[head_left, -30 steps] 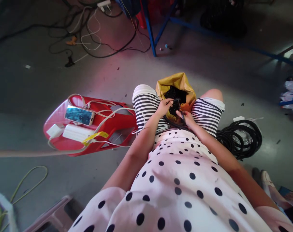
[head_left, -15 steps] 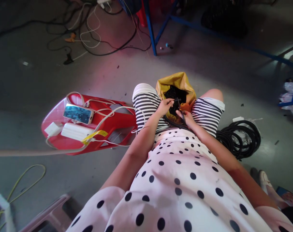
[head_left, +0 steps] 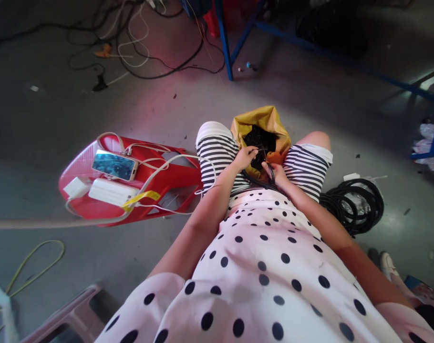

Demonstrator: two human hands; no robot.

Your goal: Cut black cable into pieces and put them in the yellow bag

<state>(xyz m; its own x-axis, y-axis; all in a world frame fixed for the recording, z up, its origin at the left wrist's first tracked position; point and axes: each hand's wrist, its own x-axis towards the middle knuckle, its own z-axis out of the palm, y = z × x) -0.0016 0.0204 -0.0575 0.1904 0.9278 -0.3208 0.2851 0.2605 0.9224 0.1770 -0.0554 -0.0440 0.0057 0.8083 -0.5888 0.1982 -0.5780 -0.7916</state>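
Observation:
My left hand (head_left: 246,158) pinches a small dark piece over the mouth of a yellow bag (head_left: 254,116); it looks like the end of a black cable. In my right hand (head_left: 278,175) is a pair of scissors (head_left: 271,171), dark-handled, with the blades pointing up toward the left fingertips. Whether the blades touch the piece is too small to tell. Black cable (head_left: 254,182) lies across my lap below both hands. Black scraps (head_left: 260,136) fill the bag, which stands between my knees, and an orange bundle (head_left: 274,158) shows at its right side.
A red stool (head_left: 72,178) at my left carries a phone (head_left: 114,165), a white power bank (head_left: 113,192) and white cords. Coiled black cable (head_left: 369,205) lies on the floor at right. A blue metal frame (head_left: 224,43) stands ahead, with tangled cords (head_left: 145,74) left of it.
The dark piece at my left fingertips shows less than before. My right hand has shifted very slightly with the scissors, and the view has moved a little.

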